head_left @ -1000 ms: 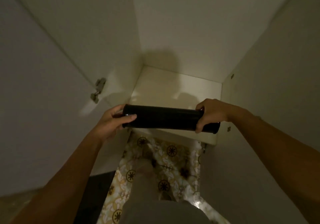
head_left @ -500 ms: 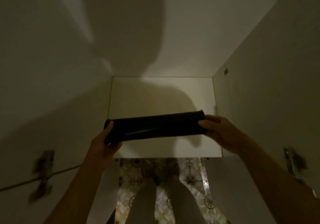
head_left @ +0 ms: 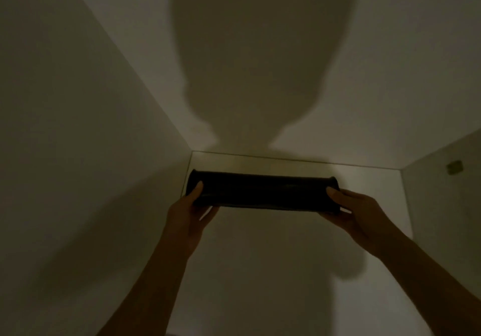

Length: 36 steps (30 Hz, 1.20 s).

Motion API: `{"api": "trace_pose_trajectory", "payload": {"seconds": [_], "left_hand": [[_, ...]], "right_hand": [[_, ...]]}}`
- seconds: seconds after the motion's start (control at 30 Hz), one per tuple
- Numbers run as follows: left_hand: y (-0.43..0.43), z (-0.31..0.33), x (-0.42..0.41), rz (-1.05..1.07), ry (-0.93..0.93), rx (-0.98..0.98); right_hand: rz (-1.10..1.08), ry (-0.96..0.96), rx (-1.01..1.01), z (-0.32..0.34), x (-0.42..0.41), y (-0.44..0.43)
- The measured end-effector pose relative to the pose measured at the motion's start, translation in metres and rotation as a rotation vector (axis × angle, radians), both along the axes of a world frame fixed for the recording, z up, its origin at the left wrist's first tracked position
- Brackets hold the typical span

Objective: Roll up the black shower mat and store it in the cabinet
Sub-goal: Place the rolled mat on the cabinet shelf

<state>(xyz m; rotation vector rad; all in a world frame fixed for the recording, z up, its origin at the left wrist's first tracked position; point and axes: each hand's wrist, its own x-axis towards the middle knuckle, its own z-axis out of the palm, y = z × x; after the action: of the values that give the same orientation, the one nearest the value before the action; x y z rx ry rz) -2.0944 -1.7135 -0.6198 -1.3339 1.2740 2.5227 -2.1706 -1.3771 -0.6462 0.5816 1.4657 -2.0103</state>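
The black shower mat [head_left: 263,191] is rolled into a tight tube and lies crosswise deep inside the white cabinet [head_left: 273,257], close to the back wall and low over the shelf. My left hand [head_left: 186,214] grips its left end, thumb on top. My right hand [head_left: 356,213] grips its right end the same way. Whether the roll rests on the shelf or hangs just above it, I cannot tell.
White cabinet walls close in on the left [head_left: 78,153] and right [head_left: 442,218], with the back panel [head_left: 260,62] carrying my head's shadow. A small metal fitting [head_left: 454,167] sits on the right wall. The light is dim.
Both hands have carried the rolled mat forward from the cabinet's front edge to near the back wall. The view has moved inside, so the floor and hinges have dropped out of sight.
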Motion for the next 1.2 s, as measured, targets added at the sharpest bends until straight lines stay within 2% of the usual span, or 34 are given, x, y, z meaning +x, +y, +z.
{"api": "trace_pose_trajectory", "payload": {"seconds": [0.13, 0.4, 0.53, 0.73, 0.83, 1.0, 1.13, 1.2], "left_hand": [[-0.018, -0.038, -0.046, 0.074, -0.038, -0.018], [-0.043, -0.128, -0.120, 0.304, -0.051, 0.145], [-0.063, -0.144, -0.148, 0.315, -0.010, 0.130], [-0.072, -0.167, -0.160, 0.310, -0.114, 0.076], [-0.076, -0.180, -0.160, 0.308, -0.227, -0.011], [-0.072, -0.188, -0.159, 0.148, -0.508, -0.253], [-0.066, -0.178, -0.154, 0.162, -0.530, -0.263], [-0.061, -0.168, -0.150, 0.069, -0.520, -0.315]], "right_hand": [[-0.020, -0.012, -0.008, -0.037, -0.031, -0.039], [-0.206, -0.021, 0.132, -0.111, -0.090, -0.113], [-0.174, 0.019, 0.207, -0.128, -0.105, -0.133], [-0.149, 0.069, 0.318, -0.147, -0.108, -0.145], [-0.112, 0.105, 0.505, -0.155, -0.107, -0.146], [0.185, 0.280, 1.043, -0.149, -0.114, -0.140], [0.277, 0.317, 1.196, -0.143, -0.113, -0.150], [0.265, 0.286, 1.240, -0.131, -0.112, -0.150]]}}
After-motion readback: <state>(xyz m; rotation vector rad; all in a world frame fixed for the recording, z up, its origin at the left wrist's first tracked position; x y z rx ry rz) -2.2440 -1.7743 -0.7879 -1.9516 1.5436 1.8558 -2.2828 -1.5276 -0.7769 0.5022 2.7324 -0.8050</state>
